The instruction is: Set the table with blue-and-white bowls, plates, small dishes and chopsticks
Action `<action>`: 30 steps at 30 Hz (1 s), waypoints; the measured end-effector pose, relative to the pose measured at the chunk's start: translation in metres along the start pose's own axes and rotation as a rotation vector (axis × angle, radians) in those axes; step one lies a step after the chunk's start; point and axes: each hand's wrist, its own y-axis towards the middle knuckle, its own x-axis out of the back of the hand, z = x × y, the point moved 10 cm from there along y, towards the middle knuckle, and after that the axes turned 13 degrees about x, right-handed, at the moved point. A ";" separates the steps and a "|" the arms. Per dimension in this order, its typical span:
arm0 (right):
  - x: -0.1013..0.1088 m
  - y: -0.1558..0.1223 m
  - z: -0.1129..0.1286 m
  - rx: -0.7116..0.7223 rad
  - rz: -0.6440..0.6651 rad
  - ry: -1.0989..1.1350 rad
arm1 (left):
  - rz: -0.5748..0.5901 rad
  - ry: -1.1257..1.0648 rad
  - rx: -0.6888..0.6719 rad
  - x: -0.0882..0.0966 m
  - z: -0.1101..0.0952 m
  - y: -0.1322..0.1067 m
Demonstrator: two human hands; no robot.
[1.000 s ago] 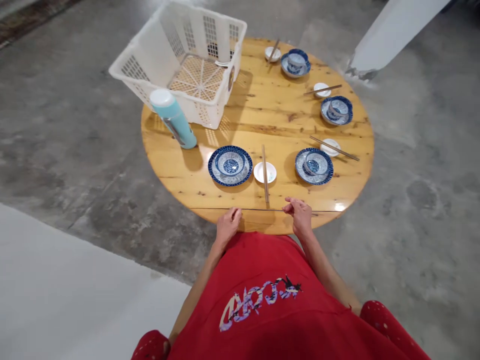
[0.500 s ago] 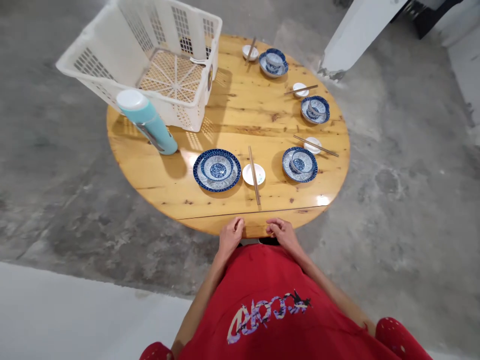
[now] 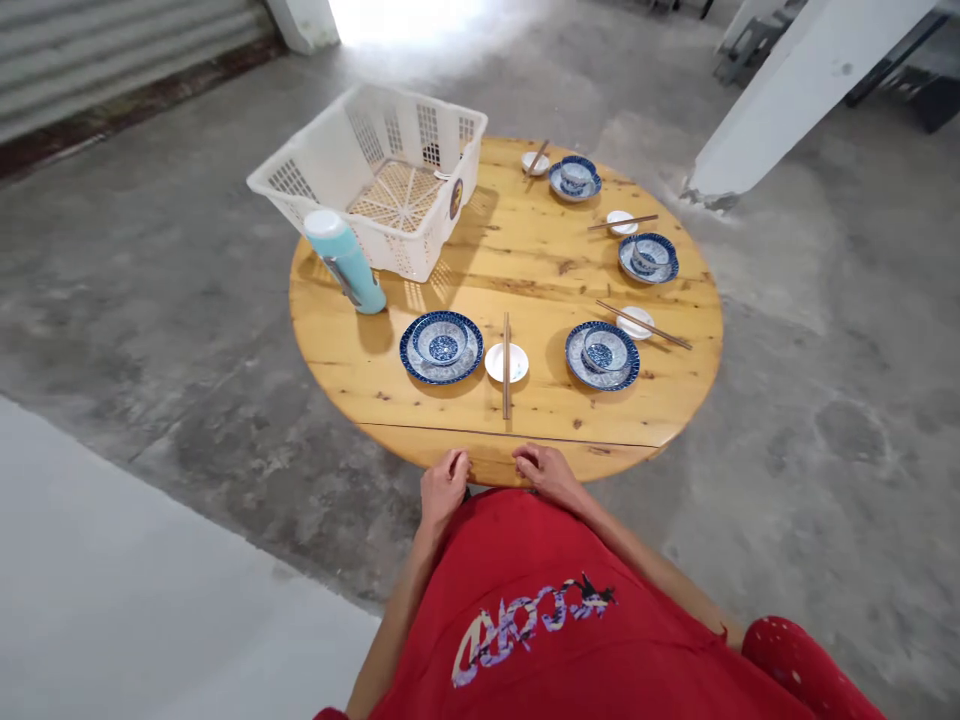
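Note:
My left hand point(image 3: 444, 482) and my right hand point(image 3: 546, 470) rest at the near edge of a round wooden table point(image 3: 525, 270), fingers curled with nothing in them. Just beyond them lie a pair of chopsticks point(image 3: 506, 364) across a small white dish point(image 3: 495, 362). Left of the dish, a blue patterned bowl sits on a matching blue plate point(image 3: 441, 346). A second blue plate with a cup point(image 3: 602, 354) stands to the right.
A white plastic basket point(image 3: 375, 190) and a teal flask point(image 3: 346, 262) stand at the table's far left. Further place settings point(image 3: 648, 257) with dishes and chopsticks run along the right and far edge. A white pillar point(image 3: 787, 90) rises behind; a concrete floor surrounds the table.
My hands drew closer together at the table's near edge. The view lifted and pulled back, showing more floor and the far wall.

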 end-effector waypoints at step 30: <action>0.072 -0.052 -0.074 -0.171 -0.280 0.422 | 0.132 0.326 -0.106 -0.078 -0.058 -0.028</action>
